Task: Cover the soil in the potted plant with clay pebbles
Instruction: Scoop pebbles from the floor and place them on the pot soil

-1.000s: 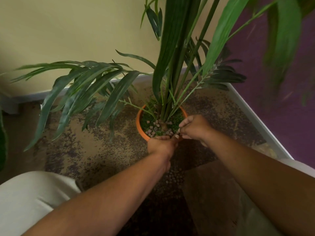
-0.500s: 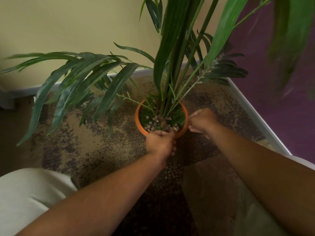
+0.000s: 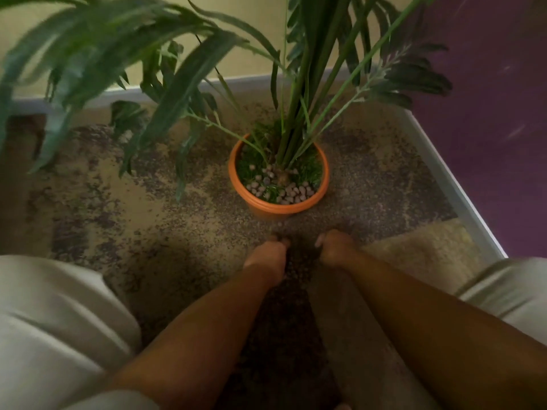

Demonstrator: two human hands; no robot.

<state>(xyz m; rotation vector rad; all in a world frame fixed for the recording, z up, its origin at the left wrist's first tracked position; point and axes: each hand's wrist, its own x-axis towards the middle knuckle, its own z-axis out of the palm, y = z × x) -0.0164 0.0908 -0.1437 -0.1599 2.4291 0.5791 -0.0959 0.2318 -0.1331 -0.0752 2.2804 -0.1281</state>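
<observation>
An orange pot (image 3: 278, 208) stands on the carpet with a tall green plant (image 3: 299, 113) in it. Grey-brown clay pebbles (image 3: 291, 192) lie over the near part of its green surface; the far part shows green. A dark heap of loose pebbles (image 3: 297, 270) runs along the floor between my forearms. My left hand (image 3: 268, 255) and my right hand (image 3: 334, 248) sit at the heap's far end, just short of the pot. Their fingers are curled down into the pebbles, and the fingertips are partly hidden.
Long leaves (image 3: 165, 93) hang over the floor to the left of the pot. White skirting (image 3: 450, 184) and a purple wall (image 3: 488, 113) close off the right side, a yellow wall the back. My knees in light trousers (image 3: 59, 321) flank the heap.
Both hands have drawn back from the pot's rim and dropped to the pebble heap on the floor. The view has tilted down and the leaves have swung.
</observation>
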